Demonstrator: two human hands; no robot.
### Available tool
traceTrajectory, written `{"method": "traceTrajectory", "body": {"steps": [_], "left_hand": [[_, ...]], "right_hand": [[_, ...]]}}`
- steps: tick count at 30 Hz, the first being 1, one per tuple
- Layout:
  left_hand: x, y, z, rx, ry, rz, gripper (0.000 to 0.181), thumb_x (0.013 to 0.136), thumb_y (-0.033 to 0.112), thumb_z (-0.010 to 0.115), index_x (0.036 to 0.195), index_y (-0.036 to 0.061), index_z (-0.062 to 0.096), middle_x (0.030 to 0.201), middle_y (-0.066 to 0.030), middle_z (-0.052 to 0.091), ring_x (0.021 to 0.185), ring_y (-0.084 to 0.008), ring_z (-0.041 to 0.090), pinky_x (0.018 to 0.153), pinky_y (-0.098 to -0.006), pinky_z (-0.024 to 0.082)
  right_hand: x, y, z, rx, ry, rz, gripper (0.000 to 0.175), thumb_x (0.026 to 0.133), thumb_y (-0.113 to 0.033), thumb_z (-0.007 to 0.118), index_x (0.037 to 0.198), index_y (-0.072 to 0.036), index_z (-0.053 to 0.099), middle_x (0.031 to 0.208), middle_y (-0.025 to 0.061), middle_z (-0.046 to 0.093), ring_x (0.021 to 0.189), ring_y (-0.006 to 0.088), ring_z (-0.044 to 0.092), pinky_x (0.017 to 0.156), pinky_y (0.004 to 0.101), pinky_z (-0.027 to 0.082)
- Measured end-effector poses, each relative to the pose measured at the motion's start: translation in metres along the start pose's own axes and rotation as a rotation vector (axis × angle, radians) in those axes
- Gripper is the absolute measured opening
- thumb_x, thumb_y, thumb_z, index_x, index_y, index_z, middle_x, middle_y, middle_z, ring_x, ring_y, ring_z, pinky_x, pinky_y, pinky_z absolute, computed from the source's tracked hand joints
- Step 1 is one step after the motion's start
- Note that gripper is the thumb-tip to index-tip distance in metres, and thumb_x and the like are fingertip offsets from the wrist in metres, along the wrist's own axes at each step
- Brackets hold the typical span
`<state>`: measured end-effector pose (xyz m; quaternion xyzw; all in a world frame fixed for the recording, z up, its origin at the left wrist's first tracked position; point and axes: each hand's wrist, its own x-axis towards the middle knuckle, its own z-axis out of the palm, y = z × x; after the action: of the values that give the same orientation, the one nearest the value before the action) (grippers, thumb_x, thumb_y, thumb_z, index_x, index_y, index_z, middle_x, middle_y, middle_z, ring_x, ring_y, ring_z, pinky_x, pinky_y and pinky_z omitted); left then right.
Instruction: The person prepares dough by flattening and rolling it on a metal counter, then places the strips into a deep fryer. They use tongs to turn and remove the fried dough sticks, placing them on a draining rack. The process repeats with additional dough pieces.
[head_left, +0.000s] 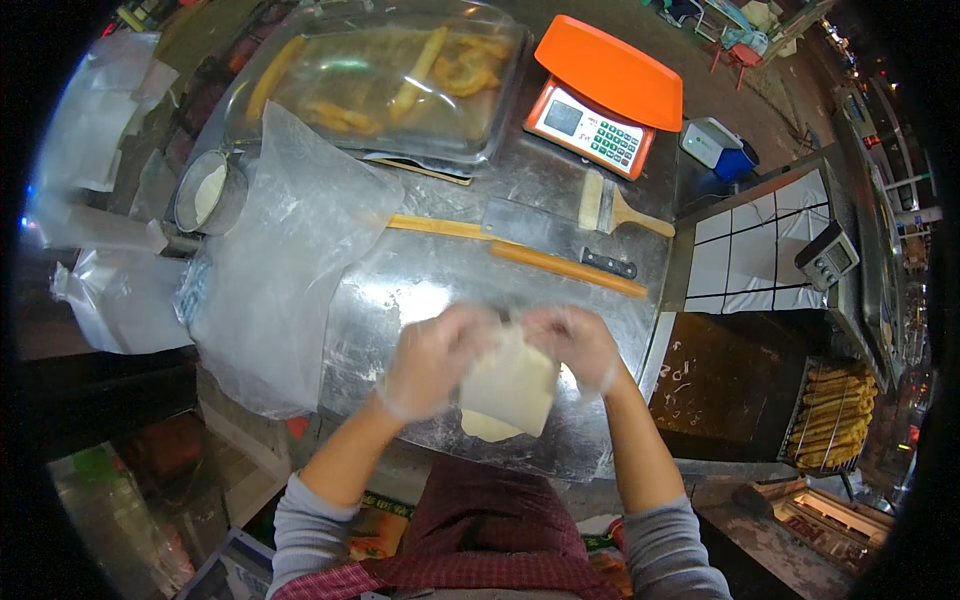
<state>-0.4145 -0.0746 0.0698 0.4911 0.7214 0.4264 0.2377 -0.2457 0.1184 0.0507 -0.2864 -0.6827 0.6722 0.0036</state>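
My left hand (431, 364) and my right hand (577, 345), both in thin clear plastic gloves, pinch the far edge of a pale flat sheet of dough (510, 386). The sheet hangs in front of me above the floured metal worktop (390, 315). Its near part shows a second layer or fold lower down. Motion blurs both hands, and the exact fingertip contact is hard to make out. Beyond them lie a wooden rolling pin (570, 268) and a cleaver (529, 225) with a black handle.
A clear cover (360, 75) encloses fried dough at the back. Right of it stands an orange scale (592, 127), with a wide brush (600, 206) nearer. Plastic sheeting (285, 285) and a flour bowl (210, 195) occupy the left. An oil vat (712, 375) and a rack of fried dough sticks (832, 416) adjoin at right.
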Motion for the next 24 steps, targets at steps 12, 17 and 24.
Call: {"method": "traceTrajectory", "body": {"steps": [12, 17, 24], "left_hand": [[-0.050, -0.082, 0.054, 0.285, 0.156, -0.312, 0.034, 0.094, 0.026, 0.076, 0.114, 0.0002, 0.066, 0.110, -0.0212, 0.069, 0.107, -0.0395, 0.063, 0.095, -0.0459, 0.050], [-0.144, -0.053, 0.101, 0.312, -0.037, -0.565, 0.039, 0.085, 0.034, 0.084, 0.101, 0.0037, 0.066, 0.092, -0.0119, 0.065, 0.087, -0.0326, 0.063, 0.075, -0.0474, 0.052], [-0.158, -0.056, 0.146, 0.328, 0.145, -0.497, 0.025, 0.083, 0.024, 0.085, 0.091, 0.0079, 0.068, 0.091, -0.0110, 0.069, 0.084, -0.0287, 0.067, 0.072, -0.0444, 0.053]], "right_hand": [[-0.004, 0.066, 0.014, -0.684, 0.394, 0.074, 0.028, 0.100, -0.030, 0.062, 0.114, -0.008, 0.073, 0.117, 0.0234, 0.070, 0.105, 0.0434, 0.066, 0.090, 0.0465, 0.053], [-0.098, 0.097, 0.048, -0.552, 0.285, 0.612, 0.042, 0.093, -0.046, 0.074, 0.111, -0.008, 0.075, 0.112, 0.0194, 0.073, 0.100, 0.0385, 0.070, 0.087, 0.0477, 0.055], [-0.099, 0.147, 0.089, -0.753, 0.384, 0.311, 0.039, 0.086, -0.036, 0.081, 0.098, 0.000, 0.073, 0.094, 0.0142, 0.071, 0.083, 0.0273, 0.069, 0.076, 0.0425, 0.056]]}}
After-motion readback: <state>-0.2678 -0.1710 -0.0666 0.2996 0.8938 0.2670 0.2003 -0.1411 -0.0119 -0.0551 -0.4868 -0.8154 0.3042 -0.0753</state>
